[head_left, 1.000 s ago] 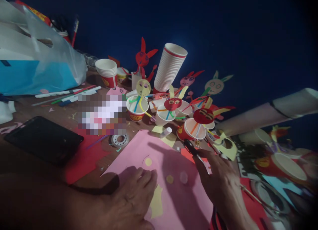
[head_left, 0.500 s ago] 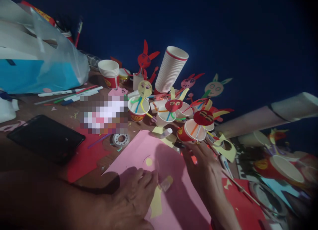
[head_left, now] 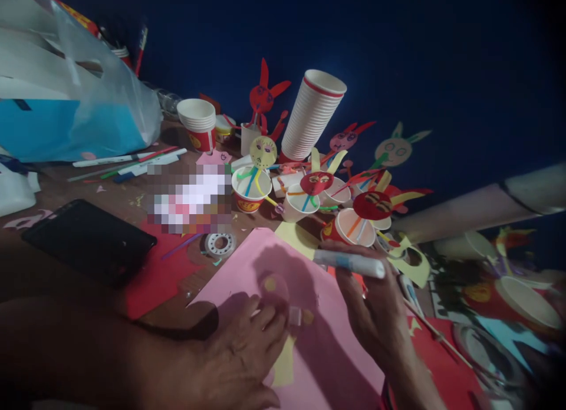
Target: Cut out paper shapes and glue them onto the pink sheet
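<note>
A pink sheet (head_left: pixel 327 333) lies on the table, with small yellow paper pieces on it. Across its left part rests my left hand (head_left: pixel 247 351), palm down with the fingers spread, beside a yellow strip (head_left: pixel 284 363) and a small clear piece (head_left: pixel 295 317). Over the sheet's right edge, my right hand (head_left: pixel 371 292) is closed around a white marker-like tube (head_left: pixel 351 263), which lies nearly level and points left. A yellow paper (head_left: pixel 296 239) shows behind the sheet.
Paper cups with rabbit-like paper figures (head_left: pixel 316 182) stand behind the sheet, near a tall cup stack (head_left: pixel 313 115). To the left are a tape roll (head_left: pixel 220 244), a black phone (head_left: pixel 88 242) and a plastic bag (head_left: pixel 132 115). Red paper (head_left: pixel 435 354) lies at the right.
My right hand has lifted the white tube from the yellow paper. My left hand remains on the pink sheet. The view has shifted slightly.
</note>
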A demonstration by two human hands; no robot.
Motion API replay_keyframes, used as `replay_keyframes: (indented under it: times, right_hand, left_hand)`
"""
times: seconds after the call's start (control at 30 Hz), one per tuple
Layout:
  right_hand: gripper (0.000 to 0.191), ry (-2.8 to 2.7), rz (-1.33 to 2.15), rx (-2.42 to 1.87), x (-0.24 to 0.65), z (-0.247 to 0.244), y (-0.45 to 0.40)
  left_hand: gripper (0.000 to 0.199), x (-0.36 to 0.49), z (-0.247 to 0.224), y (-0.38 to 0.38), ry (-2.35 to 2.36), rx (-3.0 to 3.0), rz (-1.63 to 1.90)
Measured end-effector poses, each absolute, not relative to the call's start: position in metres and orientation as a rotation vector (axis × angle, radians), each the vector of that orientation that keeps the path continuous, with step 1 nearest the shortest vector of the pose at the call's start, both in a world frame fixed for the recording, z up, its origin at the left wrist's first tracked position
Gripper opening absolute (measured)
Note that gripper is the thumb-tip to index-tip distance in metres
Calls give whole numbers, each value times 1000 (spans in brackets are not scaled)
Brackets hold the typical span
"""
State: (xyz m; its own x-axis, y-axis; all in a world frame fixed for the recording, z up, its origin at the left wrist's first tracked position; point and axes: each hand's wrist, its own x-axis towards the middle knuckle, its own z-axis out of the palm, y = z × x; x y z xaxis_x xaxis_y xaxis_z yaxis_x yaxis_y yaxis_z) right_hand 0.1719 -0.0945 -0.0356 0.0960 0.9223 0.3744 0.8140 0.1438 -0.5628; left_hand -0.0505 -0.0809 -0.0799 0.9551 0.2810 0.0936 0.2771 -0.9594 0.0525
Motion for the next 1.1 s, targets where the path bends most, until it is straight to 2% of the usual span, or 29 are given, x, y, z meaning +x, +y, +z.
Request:
replay_keyframes:
  times: [0.17,0.33,0.4,0.53,0.73,0.97,1.1]
  right_hand:
    - [17,-1735,436,-1858,178,-44,-139]
    - [14,-1824,595,-1984,167,-67,-148]
    - [10,-1869,561,-1987,161,-75,-147]
    - [31,-1962,429,-1967,152,-86,-144]
    - [16,-2137,377,-1907,151,-86,-142]
    - [26,-2011,29,-2201,199,-96,-147]
    - [33,-1766,97,-2276,206,-86,-145]
  left_hand:
    - [62,-47,-83,-81,418,2992,114]
    - [60,-48,-83,-82,437,3014,136]
    - [59,-48,-82,-82,446,3029,147]
    - [58,-49,-83,-83,431,3044,197]
    - [56,-48,-82,-83,431,3064,251]
    - [58,-48,-80,-84,465,3093,201]
    - [60,-50,-83,-85,490,3076,183]
